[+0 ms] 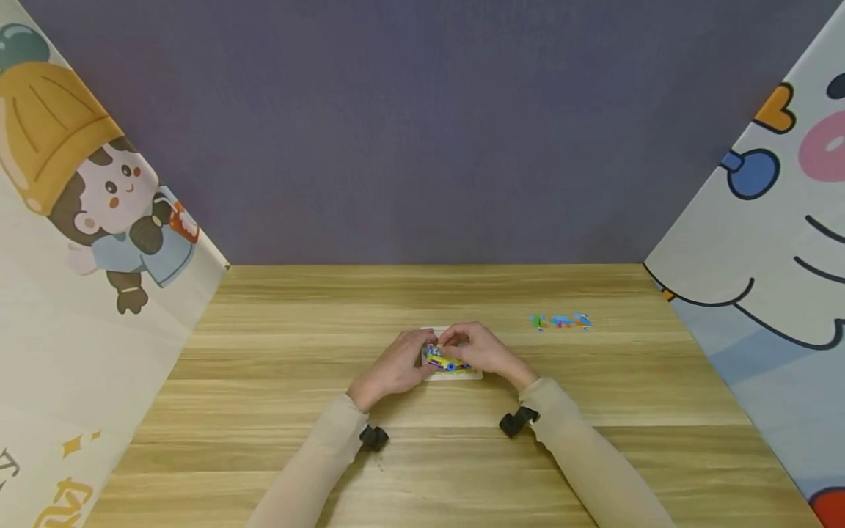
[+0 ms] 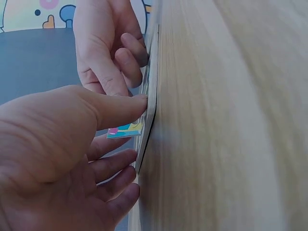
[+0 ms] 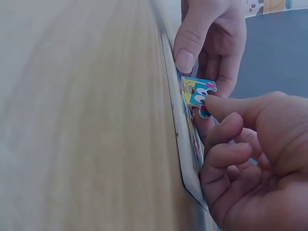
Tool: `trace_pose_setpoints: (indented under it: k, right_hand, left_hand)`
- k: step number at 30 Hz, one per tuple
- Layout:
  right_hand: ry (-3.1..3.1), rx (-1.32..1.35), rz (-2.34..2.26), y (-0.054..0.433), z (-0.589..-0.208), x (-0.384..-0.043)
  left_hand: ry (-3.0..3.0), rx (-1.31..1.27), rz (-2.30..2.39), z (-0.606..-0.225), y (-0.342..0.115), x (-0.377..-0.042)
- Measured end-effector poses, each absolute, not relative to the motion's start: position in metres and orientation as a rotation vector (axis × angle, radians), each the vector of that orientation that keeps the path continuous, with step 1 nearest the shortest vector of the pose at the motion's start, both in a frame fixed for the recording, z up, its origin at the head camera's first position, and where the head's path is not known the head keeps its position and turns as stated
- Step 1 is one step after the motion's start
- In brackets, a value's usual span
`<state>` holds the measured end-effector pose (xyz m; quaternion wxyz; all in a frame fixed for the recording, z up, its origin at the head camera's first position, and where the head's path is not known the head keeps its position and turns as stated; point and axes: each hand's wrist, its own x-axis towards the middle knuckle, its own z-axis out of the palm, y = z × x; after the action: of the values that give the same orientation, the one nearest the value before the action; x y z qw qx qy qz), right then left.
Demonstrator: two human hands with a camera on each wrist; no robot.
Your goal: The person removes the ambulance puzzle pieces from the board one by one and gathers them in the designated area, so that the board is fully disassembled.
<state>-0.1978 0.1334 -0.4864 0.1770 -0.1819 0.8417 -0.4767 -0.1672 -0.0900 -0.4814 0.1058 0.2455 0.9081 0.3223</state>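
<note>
A small jigsaw puzzle in a white frame (image 1: 451, 377) lies on the wooden table, its picture mostly yellow and blue. My left hand (image 1: 398, 361) rests at the frame's left side, thumb and fingers spread, the thumb (image 2: 126, 109) touching the puzzle's face. From the other side my right hand (image 1: 485, 348) pinches a jigsaw piece (image 3: 197, 91) between thumb and forefinger. This piece is blue and yellow with cartoon eyes and stands tilted up from the puzzle's surface. Part of the puzzle is hidden under both hands.
Several loose jigsaw pieces (image 1: 561, 321) lie in a row on the table (image 1: 297, 315), to the right beyond my right hand. A dark panel (image 1: 422, 147) rises at the table's back edge, with cartoon-printed walls on either side.
</note>
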Motion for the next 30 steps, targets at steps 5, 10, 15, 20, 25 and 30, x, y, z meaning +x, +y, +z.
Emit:
trace_pose_setpoints:
  k: [5, 10, 15, 20, 25, 30]
  right_hand:
    - [2.385, -0.493, -1.374, 0.134, -0.489, -0.199]
    - [2.365, -0.464, -1.418, 0.134, -0.489, -0.199]
    - [2.337, -0.450, -1.450, 0.139, -0.490, -0.200]
    - [2.342, -0.419, -1.438, 0.147, -0.487, -0.201]
    - [2.375, -0.402, -1.413, 0.157, -0.487, -0.201]
    - [2.396, -0.374, -1.401, 0.165, -0.487, -0.201]
  left_hand:
    - [2.688, 0.729, 0.944, -0.481, -0.089, -0.167]
    - [2.695, 0.722, 0.949, -0.480, -0.088, -0.167]
    - [2.687, 0.709, 0.959, -0.479, -0.088, -0.167]
    - [2.685, 0.730, 0.953, -0.480, -0.088, -0.167]
    - [2.688, 0.746, 0.936, -0.480, -0.089, -0.167]
    - [2.690, 0.740, 0.898, -0.479, -0.089, -0.165]
